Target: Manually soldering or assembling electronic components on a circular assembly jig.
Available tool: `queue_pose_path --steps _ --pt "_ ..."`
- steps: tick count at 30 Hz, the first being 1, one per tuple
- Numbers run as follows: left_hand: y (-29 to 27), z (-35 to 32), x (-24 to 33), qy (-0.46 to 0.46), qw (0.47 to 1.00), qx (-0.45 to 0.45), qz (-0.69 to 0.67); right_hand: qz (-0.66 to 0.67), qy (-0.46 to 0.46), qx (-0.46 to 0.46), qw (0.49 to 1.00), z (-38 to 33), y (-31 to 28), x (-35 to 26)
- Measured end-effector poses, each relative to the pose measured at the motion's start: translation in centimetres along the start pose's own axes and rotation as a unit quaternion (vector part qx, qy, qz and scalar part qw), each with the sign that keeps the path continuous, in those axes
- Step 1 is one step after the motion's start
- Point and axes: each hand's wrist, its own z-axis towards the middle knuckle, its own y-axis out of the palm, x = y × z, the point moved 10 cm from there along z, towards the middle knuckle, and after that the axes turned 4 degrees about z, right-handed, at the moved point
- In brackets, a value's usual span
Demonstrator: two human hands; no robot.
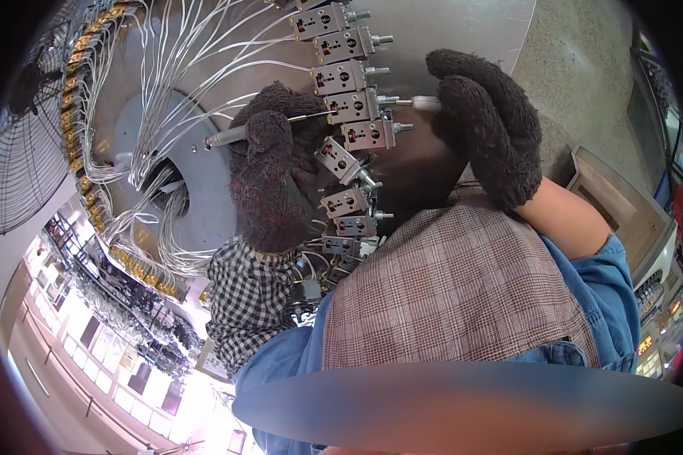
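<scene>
Carrier: I see a round metal plate.
On it: small grey switch units in a row, thin white wires along its rim.

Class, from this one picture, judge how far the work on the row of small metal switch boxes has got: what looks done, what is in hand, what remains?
Done: white wires already run to the row of small grey metal switch boxes. In hand: the left gloved hand holds a slim metal screwdriver against one box, while the right gloved hand steadies that box's shaft end. Left: the lower boxes hang crooked and look unfinished, though that cannot be confirmed.
</scene>
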Motion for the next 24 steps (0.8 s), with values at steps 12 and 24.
queue_pose_path --steps 12,24 --pt "-1.1 -0.1 -1.1 -0.052 0.998 0.020 -0.004 0.112 0.043 0.044 0.992 0.1 -0.3 1.1" --pt "1.0 -0.1 1.7 0.106 0.938 -0.029 0.328 -0.280 -0.238 -0.018 0.930 -0.1 0.8 -2.2"
